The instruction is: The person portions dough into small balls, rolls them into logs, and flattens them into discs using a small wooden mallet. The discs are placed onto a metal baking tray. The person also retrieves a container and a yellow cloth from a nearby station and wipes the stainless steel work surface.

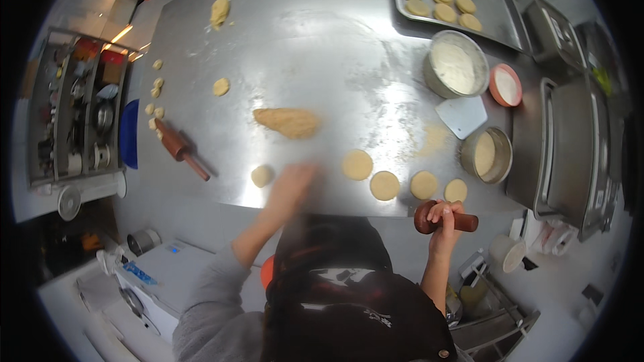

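Note:
My right hand [445,216] grips a reddish-brown wooden tool with a rounded head [425,217], held just off the table's front edge. Flat dough discs lie beyond it, the nearest being a round disc [456,191]. Motion blurs my left hand [297,178] over the front of the steel table [322,75], so its fingers cannot be made out. To its left sits a small dough ball [261,176], and three more dough discs [357,165] lie to its right. Farther in rests a long, tapered brownish dough lump [288,123].
A wooden rolling pin [176,147] lies at the left, by several small dough pieces [158,83]. At the right stand a flour-filled metal bowl [453,68], a pink bowl [505,85], a white scraper [462,116] and a round metal tin [495,158]. A baking tray [495,15] holds several discs.

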A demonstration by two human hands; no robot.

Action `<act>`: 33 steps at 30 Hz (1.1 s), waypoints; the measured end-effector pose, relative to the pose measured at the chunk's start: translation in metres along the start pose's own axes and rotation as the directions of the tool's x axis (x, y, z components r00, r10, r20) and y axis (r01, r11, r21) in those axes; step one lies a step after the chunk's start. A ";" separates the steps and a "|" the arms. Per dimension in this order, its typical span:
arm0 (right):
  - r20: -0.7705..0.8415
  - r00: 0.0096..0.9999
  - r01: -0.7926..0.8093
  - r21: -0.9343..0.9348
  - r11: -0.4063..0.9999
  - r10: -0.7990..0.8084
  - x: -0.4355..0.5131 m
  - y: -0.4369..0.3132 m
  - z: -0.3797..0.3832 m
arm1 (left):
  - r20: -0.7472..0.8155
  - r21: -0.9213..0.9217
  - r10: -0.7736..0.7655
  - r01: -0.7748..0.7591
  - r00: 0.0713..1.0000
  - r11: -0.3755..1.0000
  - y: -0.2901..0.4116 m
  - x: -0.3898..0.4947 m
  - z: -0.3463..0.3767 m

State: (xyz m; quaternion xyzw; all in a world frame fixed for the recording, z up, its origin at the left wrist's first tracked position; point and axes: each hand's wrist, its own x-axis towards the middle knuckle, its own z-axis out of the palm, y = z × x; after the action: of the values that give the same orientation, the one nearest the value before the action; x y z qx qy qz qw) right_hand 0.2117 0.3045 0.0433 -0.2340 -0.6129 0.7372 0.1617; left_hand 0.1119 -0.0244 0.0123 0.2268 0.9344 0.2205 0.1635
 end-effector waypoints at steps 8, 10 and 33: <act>-0.222 0.975 -0.014 0.048 0.999 0.024 -0.016 0.001 -0.041 | 0.432 -0.877 -0.055 0.434 0.900 0.208 0.073 0.079 0.013; -0.258 0.966 -0.015 0.053 0.998 0.028 -0.020 0.001 -0.048 | 0.464 -0.883 -0.076 0.453 0.883 -0.125 0.104 0.114 0.031; -0.151 0.988 -0.010 0.074 0.997 0.021 -0.019 0.005 -0.039 | -0.507 -0.127 0.157 -0.253 0.848 0.959 0.093 0.068 0.051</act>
State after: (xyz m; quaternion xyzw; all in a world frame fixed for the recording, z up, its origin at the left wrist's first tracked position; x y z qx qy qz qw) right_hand 0.2492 0.3262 0.0359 -0.2880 -0.5698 0.7403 0.2104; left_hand 0.1080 0.1006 0.0003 0.2455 0.8901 0.3747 -0.0835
